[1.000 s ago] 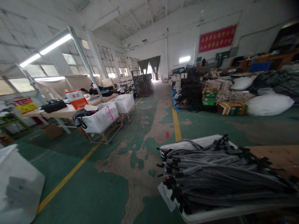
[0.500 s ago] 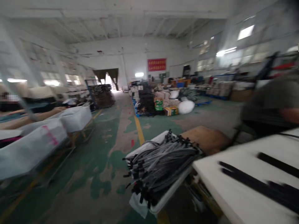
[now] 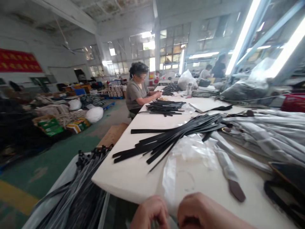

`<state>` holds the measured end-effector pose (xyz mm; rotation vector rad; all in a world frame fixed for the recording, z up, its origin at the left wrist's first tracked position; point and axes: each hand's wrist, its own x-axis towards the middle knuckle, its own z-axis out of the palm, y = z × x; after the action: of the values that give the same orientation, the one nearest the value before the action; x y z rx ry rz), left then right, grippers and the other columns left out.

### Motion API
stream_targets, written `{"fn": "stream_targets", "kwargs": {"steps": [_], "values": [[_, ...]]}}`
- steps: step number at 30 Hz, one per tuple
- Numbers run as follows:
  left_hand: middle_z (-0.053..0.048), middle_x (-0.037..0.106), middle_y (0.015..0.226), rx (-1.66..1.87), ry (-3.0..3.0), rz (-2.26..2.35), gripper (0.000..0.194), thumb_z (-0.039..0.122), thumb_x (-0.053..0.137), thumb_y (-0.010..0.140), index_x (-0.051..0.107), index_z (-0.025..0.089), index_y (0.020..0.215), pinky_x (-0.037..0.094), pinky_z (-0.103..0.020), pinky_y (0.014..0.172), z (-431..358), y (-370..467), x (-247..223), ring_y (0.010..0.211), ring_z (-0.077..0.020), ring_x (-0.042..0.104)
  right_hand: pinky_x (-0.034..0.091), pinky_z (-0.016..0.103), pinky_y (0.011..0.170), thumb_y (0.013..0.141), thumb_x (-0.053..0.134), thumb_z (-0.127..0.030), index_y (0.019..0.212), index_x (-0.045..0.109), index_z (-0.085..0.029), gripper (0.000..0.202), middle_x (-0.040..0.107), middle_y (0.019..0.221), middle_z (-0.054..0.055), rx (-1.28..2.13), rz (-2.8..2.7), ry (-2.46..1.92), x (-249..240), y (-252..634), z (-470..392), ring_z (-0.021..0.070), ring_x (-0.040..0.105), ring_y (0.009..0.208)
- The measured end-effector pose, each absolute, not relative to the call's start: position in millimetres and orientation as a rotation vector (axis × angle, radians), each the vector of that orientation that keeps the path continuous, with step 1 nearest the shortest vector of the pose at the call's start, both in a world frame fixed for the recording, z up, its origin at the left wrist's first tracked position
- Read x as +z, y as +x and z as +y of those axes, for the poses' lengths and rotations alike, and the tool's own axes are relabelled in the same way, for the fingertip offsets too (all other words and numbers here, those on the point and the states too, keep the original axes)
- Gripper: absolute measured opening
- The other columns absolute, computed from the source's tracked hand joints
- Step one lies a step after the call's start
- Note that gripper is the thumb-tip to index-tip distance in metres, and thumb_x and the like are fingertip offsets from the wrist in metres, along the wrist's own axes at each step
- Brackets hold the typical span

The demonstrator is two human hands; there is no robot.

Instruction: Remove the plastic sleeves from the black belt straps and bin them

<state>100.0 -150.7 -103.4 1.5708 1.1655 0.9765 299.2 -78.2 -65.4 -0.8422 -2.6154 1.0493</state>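
Observation:
Both hands are at the near edge of a white table (image 3: pixel 133 178). My left hand (image 3: pixel 151 213) has its fingers curled down, and my right hand (image 3: pixel 199 211) is bent into a loose fist beside it. Whatever their fingertips hold is too hidden to name. A clear plastic bag (image 3: pixel 190 152) lies just beyond them. Black straps (image 3: pixel 176 133) are fanned across the table. Wrapped straps (image 3: pixel 262 130) are heaped to the right, one with a brown end (image 3: pixel 237 190).
A bin of black and grey straps (image 3: pixel 78 187) stands on the floor left of the table. A person (image 3: pixel 137 89) sits at the table's far left side, near more black straps (image 3: pixel 164 107). Cartons and sacks (image 3: pixel 94 114) lie on the floor further back.
The view has swung to the right, toward the table. Both my hands have come into view at the bottom. The seated person now shows clearly.

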Motion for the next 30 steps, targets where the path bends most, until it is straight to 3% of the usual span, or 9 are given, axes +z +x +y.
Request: {"fn": "stream_targets", "kwargs": {"steps": [4, 8, 11, 16, 21, 30], "values": [[-0.002, 0.048, 0.072, 1.111, 1.437, 1.393, 0.041, 0.046, 0.061, 0.075, 0.035, 0.019, 0.059, 0.035, -0.024, 0.06, -138.1, 73.2, -84.8, 0.067, -0.0141, 0.045, 0.042, 0.021, 0.067, 0.085, 0.057, -0.013, 0.082, 0.068, -0.02, 0.014, 0.066, 0.077, 0.001, 0.657, -2.575, -0.824, -41.9, 271.9, -31.0, 0.0139, 0.059, 0.072], [-0.002, 0.056, 0.071, 1.061, 1.319, 1.621, 0.03, 0.028, 0.065, 0.067, 0.038, 0.019, 0.057, 0.038, -0.024, 0.061, -106.5, 48.7, -61.8, 0.065, -0.0139, 0.049, 0.042, 0.028, 0.08, 0.083, 0.063, -0.017, 0.089, 0.068, -0.02, 0.008, 0.067, 0.092, 0.005, 0.353, -2.73, -0.723, -58.6, 233.4, 10.9, 0.0202, 0.059, 0.092], [-0.001, 0.058, 0.063, 0.988, 1.345, 1.622, 0.018, 0.027, 0.063, 0.066, 0.05, 0.017, 0.059, 0.04, -0.025, 0.062, -73.1, 36.8, -47.1, 0.063, -0.0155, 0.053, 0.041, 0.028, 0.078, 0.083, 0.062, -0.015, 0.079, 0.067, -0.02, 0.008, 0.066, 0.084, 0.003, 0.296, -2.799, -0.693, -78.9, 216.4, 28.9, 0.0194, 0.059, 0.087], [-0.002, 0.06, 0.059, 0.873, 1.541, 1.562, 0.02, 0.03, 0.06, 0.07, 0.061, 0.013, 0.059, 0.037, -0.025, 0.06, -12.5, 36.4, -36.6, 0.06, -0.0146, 0.051, 0.038, 0.027, 0.07, 0.092, 0.047, -0.018, 0.088, 0.058, -0.018, 0.012, 0.062, 0.078, 0.002, 0.243, -2.536, -0.928, -72.8, 234.8, 46.0, 0.0179, 0.058, 0.078], [0.004, 0.046, 0.051, 0.878, 1.566, 1.625, 0.025, 0.036, 0.066, 0.066, 0.059, 0.013, 0.058, 0.026, -0.022, 0.05, 27.5, 48.4, -50.8, 0.052, -0.0101, 0.038, 0.032, 0.028, 0.06, 0.096, 0.035, -0.024, 0.076, 0.049, -0.019, 0.026, 0.053, 0.064, 0.001, 0.157, -2.357, -1.001, -54.3, 259.2, 56.5, 0.0169, 0.051, 0.063], [0.005, 0.043, 0.05, 0.803, 1.498, 1.578, 0.027, 0.035, 0.069, 0.063, 0.052, 0.015, 0.054, 0.026, -0.021, 0.049, 31.2, 49.2, -67.3, 0.05, -0.009, 0.036, 0.03, 0.029, 0.062, 0.096, 0.037, -0.023, 0.072, 0.048, -0.019, 0.027, 0.054, 0.064, 0.001, 0.141, -2.448, -0.989, -62.1, 251.5, 52.7, 0.0168, 0.049, 0.064]]}}
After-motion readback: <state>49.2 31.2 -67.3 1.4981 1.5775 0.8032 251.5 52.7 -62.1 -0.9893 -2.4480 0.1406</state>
